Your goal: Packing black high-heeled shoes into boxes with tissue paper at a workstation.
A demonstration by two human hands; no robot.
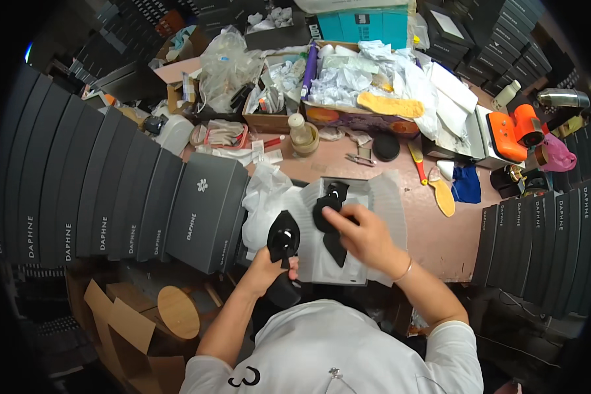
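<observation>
My left hand is closed round a black pointed shoe with a shiny spot on it, raised at the left side of an open shoe box. My right hand is over the box, its thumb and fingers closed on a black rounded piece whose kind I cannot make out. Under that piece a second black shoe lies in the box, partly covered. White tissue paper lines the box and spreads past its right side. Crumpled white paper lies by my left hand.
Dark grey shoe boxes stand in rows at left and right. Behind are a paper-filled carton, a squeeze bottle, a black round lid, a red-and-yellow handled tool, insoles and an orange device.
</observation>
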